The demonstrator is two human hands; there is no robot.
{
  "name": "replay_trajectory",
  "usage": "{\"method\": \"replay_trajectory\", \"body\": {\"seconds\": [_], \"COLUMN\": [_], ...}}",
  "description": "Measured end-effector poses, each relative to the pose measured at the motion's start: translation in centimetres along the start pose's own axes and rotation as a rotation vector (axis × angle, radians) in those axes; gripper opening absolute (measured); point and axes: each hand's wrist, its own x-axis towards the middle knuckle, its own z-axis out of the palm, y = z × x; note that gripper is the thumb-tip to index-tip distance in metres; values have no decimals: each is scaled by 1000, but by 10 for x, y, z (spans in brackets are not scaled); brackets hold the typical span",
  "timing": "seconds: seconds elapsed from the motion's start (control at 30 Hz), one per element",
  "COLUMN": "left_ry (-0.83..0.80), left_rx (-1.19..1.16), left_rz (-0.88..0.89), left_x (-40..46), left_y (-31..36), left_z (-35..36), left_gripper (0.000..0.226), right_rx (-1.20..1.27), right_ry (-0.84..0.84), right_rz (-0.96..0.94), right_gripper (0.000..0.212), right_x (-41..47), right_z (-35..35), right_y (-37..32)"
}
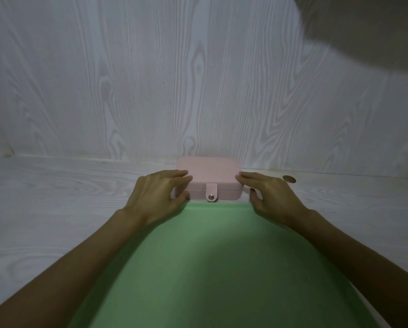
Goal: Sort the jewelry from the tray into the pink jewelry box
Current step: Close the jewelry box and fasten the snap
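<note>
The pink jewelry box [210, 172] lies closed against the back wall, its snap tab [211, 192] fastened on the front face. My left hand [159, 194] grips the box's left end, fingers on the lid and thumb at the lower front corner. My right hand [272, 197] rests at the box's right end, its fingertips touching the lid's corner and its thumb just off the side. The green tray [221, 268] stretches from the box toward me between my forearms; I see no jewelry on its visible surface.
A small round brown object [289, 179] lies on the white wood-grain tabletop [56, 209] to the right of the box. A white wood-grain wall [198, 79] rises directly behind the box. A blurred grey shape [375, 31] fills the top right corner.
</note>
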Motion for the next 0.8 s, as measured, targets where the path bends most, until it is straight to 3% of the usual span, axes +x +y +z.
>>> {"method": "replay_trajectory", "body": {"seconds": [0.27,0.47,0.8], "left_ry": [-81,-104,-91], "left_rx": [9,66,27], "left_rz": [-4,47,-8], "left_x": [9,17,21], "left_y": [26,24,34], "left_z": [9,8,10], "left_gripper": [52,55,64], "right_rx": [-90,42,27], "right_ry": [-4,-234,-173], "right_rz": [55,123,174], "right_gripper": [29,67,67], "right_x": [18,33,30], "right_z": [-10,10,20], "right_y": [-27,-44,-50]}}
